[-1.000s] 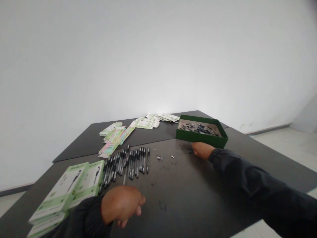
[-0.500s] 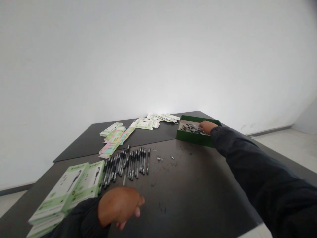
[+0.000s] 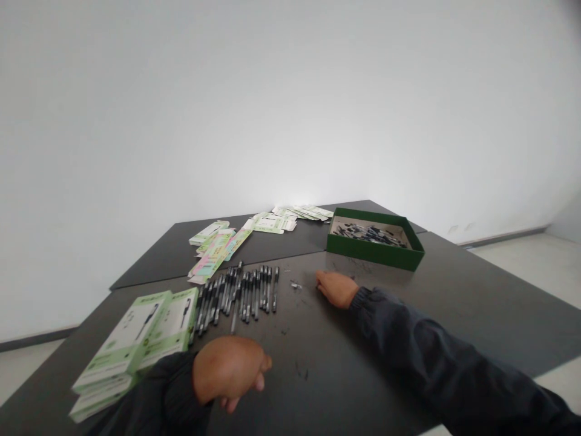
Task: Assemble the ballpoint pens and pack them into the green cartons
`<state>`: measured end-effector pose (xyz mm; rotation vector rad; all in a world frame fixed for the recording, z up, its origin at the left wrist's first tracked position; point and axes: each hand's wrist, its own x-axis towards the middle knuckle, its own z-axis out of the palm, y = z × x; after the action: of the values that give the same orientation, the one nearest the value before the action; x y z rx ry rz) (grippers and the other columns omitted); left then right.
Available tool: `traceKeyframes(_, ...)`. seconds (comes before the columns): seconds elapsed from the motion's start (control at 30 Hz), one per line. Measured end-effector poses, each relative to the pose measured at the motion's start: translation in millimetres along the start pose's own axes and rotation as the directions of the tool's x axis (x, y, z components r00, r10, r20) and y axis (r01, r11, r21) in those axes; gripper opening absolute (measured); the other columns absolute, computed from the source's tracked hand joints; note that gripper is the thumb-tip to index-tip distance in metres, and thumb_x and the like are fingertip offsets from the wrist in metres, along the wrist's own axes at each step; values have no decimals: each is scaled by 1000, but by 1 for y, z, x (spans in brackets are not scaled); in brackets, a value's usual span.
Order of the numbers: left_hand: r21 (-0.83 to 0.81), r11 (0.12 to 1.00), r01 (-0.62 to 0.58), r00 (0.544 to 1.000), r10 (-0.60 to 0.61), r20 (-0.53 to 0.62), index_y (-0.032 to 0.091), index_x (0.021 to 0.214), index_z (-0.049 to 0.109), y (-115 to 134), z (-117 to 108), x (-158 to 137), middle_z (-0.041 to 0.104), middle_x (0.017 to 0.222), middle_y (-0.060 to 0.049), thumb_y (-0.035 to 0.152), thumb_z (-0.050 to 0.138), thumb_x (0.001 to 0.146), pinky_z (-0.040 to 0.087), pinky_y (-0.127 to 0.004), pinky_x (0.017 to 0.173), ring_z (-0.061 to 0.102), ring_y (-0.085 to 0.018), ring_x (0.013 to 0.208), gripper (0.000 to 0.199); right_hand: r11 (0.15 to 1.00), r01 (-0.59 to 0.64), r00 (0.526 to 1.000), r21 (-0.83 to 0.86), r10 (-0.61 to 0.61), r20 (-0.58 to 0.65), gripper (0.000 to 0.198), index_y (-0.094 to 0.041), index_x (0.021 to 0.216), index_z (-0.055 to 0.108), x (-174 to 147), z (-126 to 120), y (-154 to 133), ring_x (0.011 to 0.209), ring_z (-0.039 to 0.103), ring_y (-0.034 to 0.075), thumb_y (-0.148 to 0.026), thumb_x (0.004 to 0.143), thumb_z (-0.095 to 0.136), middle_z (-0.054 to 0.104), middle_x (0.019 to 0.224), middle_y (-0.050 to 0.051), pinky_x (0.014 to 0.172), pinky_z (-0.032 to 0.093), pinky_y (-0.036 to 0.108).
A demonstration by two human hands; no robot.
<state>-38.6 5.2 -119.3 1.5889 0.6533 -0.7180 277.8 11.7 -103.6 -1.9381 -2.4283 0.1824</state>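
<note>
My left hand (image 3: 231, 370) hovers over the near part of the table with its fingers curled in. Its palm faces away, so whatever it holds is hidden. Just beyond it lies a row of black-gripped clear pens (image 3: 245, 293), side by side. My right hand (image 3: 336, 288) is down at the tabletop, fingers closed and pointing left, and I cannot see what is between them. Small silvery pieces (image 3: 295, 284) rest a little to the left of its fingertips. Further back on the right stands a green box (image 3: 372, 247) with many dark pen parts (image 3: 370, 234) inside.
Stacked green-and-white pen boxes (image 3: 124, 339) sit at the left. Behind the pens are flattened cartons (image 3: 215, 254), and more cartons (image 3: 272, 222) lie along the far edge. Dark scraps (image 3: 301, 370) dot the dark table (image 3: 354, 375). A white wall (image 3: 290, 109) rises behind.
My right hand has left the green box and come nearer and left, down to the tabletop where a small silver tip lay. My left hand keeps nearly the same place.
</note>
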Motion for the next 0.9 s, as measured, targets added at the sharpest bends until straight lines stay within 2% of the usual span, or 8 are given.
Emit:
traceKeyframes(0.13,4,996,-89,996,89,8,21,116,53,-5,3,-2,50,50,3,61,23,84,39,-25,45,47,-15,45,59,1000,-19,998,-7,20,62,21,-14,97,57,14,-4,0,90,60,22,-22,85,42,64,98,14,67,38,27)
traceKeyframes(0.33,-36,998,-54,997,52,-53,19,118,52,-2,6,-3,55,61,1,57,26,85,41,-26,51,49,-15,50,56,997,9,1000,77,-7,-19,48,-17,114,47,18,-7,-16,92,58,24,-53,82,46,60,105,12,70,39,29)
traceKeyframes(0.4,-58,996,-60,996,57,-67,21,121,48,-2,7,-4,58,72,-1,56,26,86,41,-26,50,49,-14,50,55,996,28,999,85,-24,-47,53,-18,116,45,18,-3,-29,91,58,25,-55,78,51,56,108,12,69,40,30)
traceKeyframes(0.47,-60,995,-80,995,77,-58,23,122,47,-3,8,-4,60,77,-1,59,27,84,41,-26,50,49,-14,50,55,997,45,998,63,-42,-51,44,-18,114,46,21,0,-42,88,59,24,-46,80,52,53,109,12,67,40,29)
traceKeyframes(0.57,-39,992,-119,991,116,-62,23,115,52,-7,8,-3,55,65,0,66,28,80,39,-26,49,48,-15,49,61,996,85,995,37,-83,-58,23,-18,107,50,25,4,-57,82,59,20,-26,88,40,52,105,11,66,40,28)
traceKeyframes(0.63,-62,990,-126,991,124,-44,22,111,54,-10,7,-2,51,58,2,71,29,75,37,-25,47,46,-15,48,66,994,108,992,25,-106,-74,23,-17,104,50,27,6,-63,81,59,19,-16,88,33,52,104,11,66,40,28)
traceKeyframes(0.8,-62,980,-187,982,186,-34,22,109,54,-14,6,1,49,54,3,73,31,73,35,-25,46,44,-14,46,67,991,135,986,7,-134,-94,23,-15,102,49,25,9,-64,85,57,19,-11,84,36,51,103,11,70,41,29)
traceKeyframes(0.9,-34,994,-104,995,104,-3,21,115,52,-16,3,4,49,54,3,71,27,75,36,-24,44,44,-14,44,68,991,135,985,6,-134,-109,23,-15,101,49,22,8,-62,88,55,19,-11,84,36,51,104,11,72,41,29)
